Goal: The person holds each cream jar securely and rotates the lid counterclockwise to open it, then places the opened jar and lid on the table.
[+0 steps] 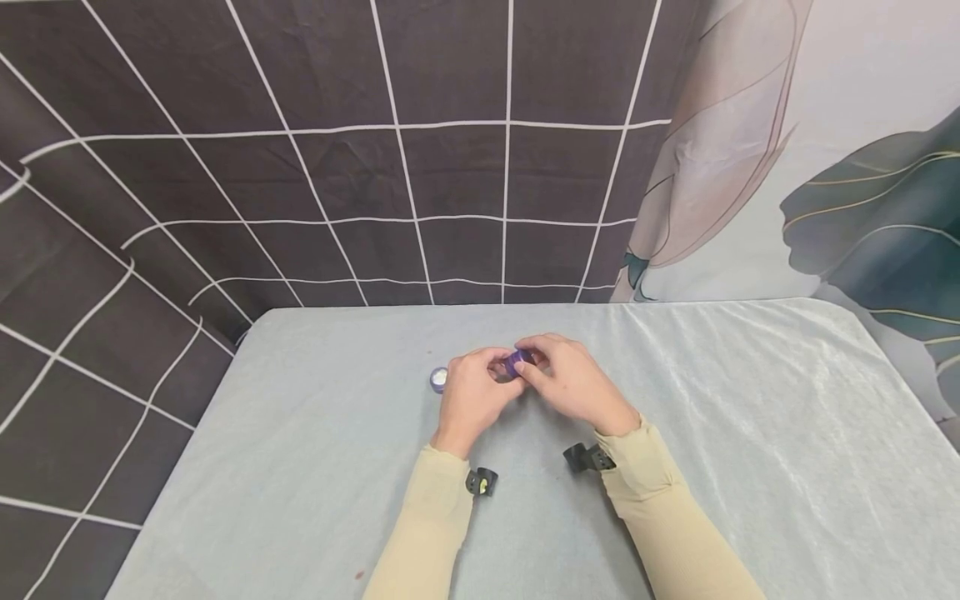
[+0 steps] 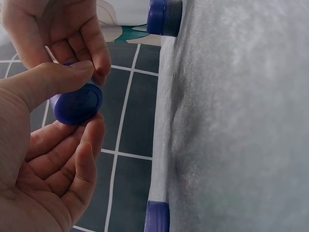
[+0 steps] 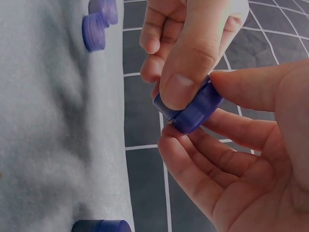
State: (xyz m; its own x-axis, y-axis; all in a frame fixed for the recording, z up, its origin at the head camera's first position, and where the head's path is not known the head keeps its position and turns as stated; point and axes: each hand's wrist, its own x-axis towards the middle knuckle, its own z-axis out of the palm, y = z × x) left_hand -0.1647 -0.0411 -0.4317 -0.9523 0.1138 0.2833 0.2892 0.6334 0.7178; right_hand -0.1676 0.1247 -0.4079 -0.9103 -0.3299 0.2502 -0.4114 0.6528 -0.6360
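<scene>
Both hands meet over the middle of the table at a small purple round jar (image 1: 517, 362). My left hand (image 1: 474, 392) pinches one end of it, its thumb (image 3: 177, 92) pressed on the darker, narrower part. The wider blue-purple part (image 3: 199, 110) is gripped between the thumb and fingers of my right hand (image 1: 576, 382). A seam shows between these two parts in the right wrist view. Toward the left wrist camera faces the jar's flat round end (image 2: 79, 105). Beside my left hand, a purple round piece with a whitish top (image 1: 438, 380) lies on the table.
A second jar, blue and dark (image 2: 164, 17), stands on the pale cloth-covered table (image 1: 300, 467). Two purple round pieces, one nearer (image 3: 93, 32) and one behind (image 3: 107, 11), sit close together. Behind the table hangs a dark cloth with white grid lines (image 1: 450, 175), with a leaf-patterned curtain (image 1: 750, 167) at right.
</scene>
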